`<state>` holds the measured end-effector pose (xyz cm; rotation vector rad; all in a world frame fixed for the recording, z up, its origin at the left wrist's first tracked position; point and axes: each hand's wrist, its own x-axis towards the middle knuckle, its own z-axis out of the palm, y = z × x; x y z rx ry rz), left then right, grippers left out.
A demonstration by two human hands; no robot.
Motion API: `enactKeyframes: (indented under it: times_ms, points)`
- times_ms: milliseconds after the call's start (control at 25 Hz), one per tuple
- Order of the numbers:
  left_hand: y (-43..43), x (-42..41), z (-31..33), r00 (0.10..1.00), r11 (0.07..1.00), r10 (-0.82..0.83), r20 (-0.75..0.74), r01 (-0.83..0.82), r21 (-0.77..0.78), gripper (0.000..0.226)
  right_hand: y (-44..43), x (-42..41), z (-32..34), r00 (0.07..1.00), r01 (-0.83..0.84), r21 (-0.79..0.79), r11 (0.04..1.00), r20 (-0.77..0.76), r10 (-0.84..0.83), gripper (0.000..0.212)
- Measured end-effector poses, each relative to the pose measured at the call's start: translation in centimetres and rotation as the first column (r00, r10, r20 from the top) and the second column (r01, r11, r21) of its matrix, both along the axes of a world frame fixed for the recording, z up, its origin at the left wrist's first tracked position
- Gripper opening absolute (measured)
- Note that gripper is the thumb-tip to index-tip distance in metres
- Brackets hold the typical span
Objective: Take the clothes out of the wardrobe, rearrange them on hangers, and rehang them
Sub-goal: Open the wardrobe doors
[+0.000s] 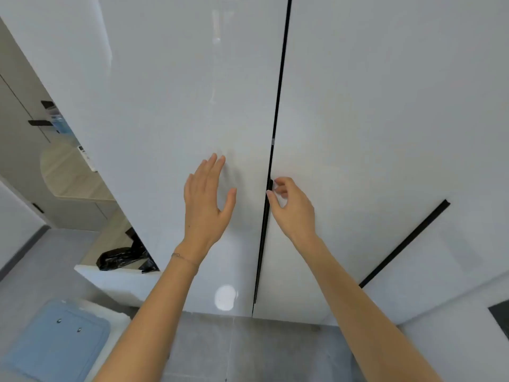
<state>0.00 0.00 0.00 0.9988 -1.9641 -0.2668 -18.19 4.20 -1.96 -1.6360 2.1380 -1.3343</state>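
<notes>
A white glossy wardrobe fills the view, its two doors closed. The left door (192, 92) and the right door (385, 106) meet at a thin black gap (278, 106). My left hand (206, 199) is raised before the left door, fingers straight and spread, holding nothing. My right hand (292, 205) is at the gap, its fingertips curled onto the black edge of the right door. No clothes or hangers are visible.
A black handle strip (405, 244) runs along a further door at the right. At the left stand a low white unit with a black plastic bag (124, 257), a light blue padded item (60, 337) and a grey tiled floor (248, 351).
</notes>
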Motion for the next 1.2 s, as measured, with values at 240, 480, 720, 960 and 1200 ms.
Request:
enactKeyframes:
  times_ms: [240, 480, 720, 960, 1200]
  points:
    - [-0.5, -0.3, -0.2, 0.979, 0.979, -0.100, -0.175, 0.128, 0.156, 0.050, -2.0, 1.4, -0.3, 0.992, 0.104, 0.022, 0.994, 0.068, -0.105, 0.026]
    - [0.6, -0.1, -0.6, 0.961, 0.948, -0.193, -0.198, 0.235, 0.214, 0.045, 1.0, 2.3, 0.1, 0.993, 0.108, 0.010, 0.994, 0.038, -0.108, 0.033]
    - [5.7, -0.1, -1.1, 0.938, 0.927, -0.249, -0.240, 0.303, 0.223, 0.037, 12.7, 3.8, -0.6, 0.998, 0.053, -0.028, 0.998, 0.041, -0.052, 0.031]
    - [15.4, -3.3, -1.4, 0.897, 0.894, -0.320, -0.305, 0.393, 0.215, 0.034, 26.7, 1.0, -0.7, 0.983, 0.179, -0.088, 0.980, 0.051, -0.175, 0.044]
    - [24.2, -7.7, -1.2, 0.878, 0.861, -0.387, -0.281, 0.453, 0.231, 0.034, 38.3, -4.4, 0.0, 0.894, 0.445, -0.052, 0.894, 0.092, -0.439, 0.040]
